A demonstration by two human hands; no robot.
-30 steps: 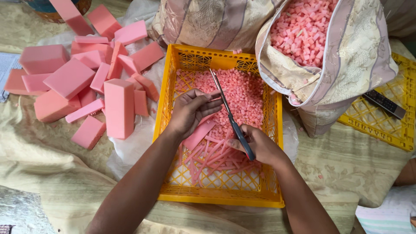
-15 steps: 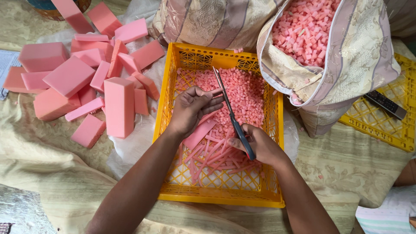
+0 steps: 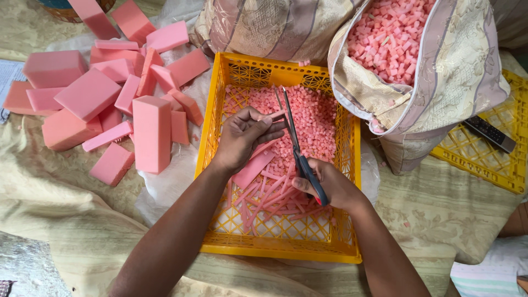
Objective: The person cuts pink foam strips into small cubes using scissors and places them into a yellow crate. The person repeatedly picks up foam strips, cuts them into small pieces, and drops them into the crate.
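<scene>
Head view: foam blocks [image 3: 104, 93] left of crate [image 3: 212, 126], stuffed bag [image 3: 434, 71] right.

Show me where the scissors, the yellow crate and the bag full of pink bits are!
scissors [image 3: 291, 131], head view, on the metal blades.
yellow crate [image 3: 208, 144], head view, on its left wall.
bag of pink bits [image 3: 462, 60], head view, on the patterned cloth side.

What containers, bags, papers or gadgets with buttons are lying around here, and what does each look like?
Yellow crate: centre, rectangular lattice plastic, holding pink foam bits and strips.
Fabric bag: upper right, beige patterned cloth with mauve stripes, open and full of pink foam cubes.
Second yellow crate: right edge, same lattice plastic.
Remote control: on that second crate, slim and black.
Printed paper: far left edge, whitish, mostly out of frame.
No screens or signs.
</scene>
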